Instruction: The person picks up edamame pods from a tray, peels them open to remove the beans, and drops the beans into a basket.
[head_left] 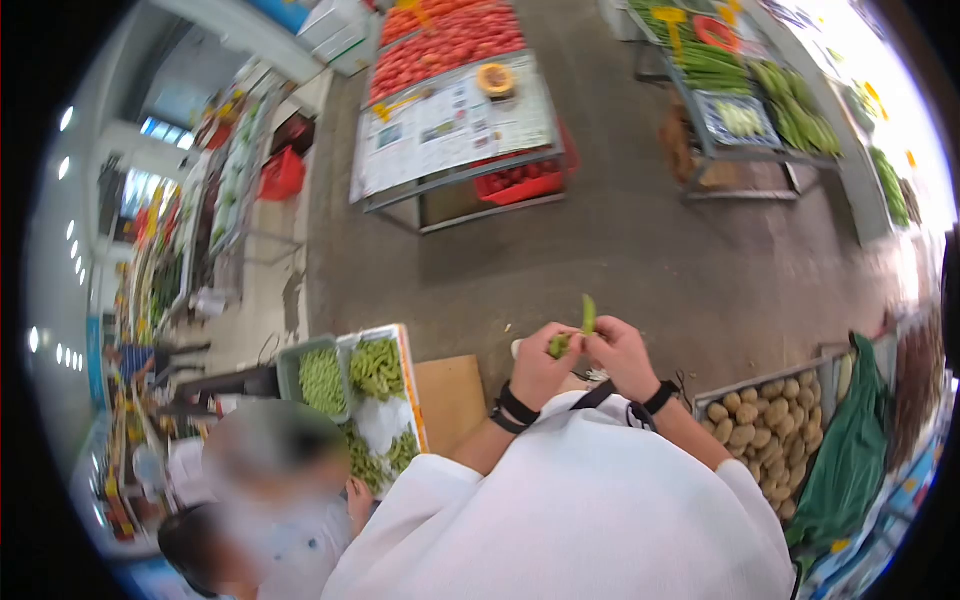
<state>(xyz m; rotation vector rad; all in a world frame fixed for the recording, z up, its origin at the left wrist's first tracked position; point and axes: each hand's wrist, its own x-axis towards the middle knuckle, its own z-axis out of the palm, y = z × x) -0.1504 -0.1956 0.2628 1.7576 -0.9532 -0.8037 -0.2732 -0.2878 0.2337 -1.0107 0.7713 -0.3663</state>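
Green pod (588, 315), pinched between left hand (541, 368) and right hand (625, 362), fingers closed, could slip if over-squeezed, dropping beyond the white tray (410, 390)'s right edge.

Green pod (588, 312): slim, light yellow-green, narrowing toward its free upper end. Pose near upright; it projects past the fingertips, on the far side of the hands. Lower end pinched where the left hand (545, 365) and right hand (622, 362) meet, partly hidden by fingers. Split or whole: cannot tell.

Green piece (558, 346): shorter, blunter, similar green, in the left hand, against its fingers, just left of the pod's base. Mostly covered; separate piece or part of the pod, not resolved.
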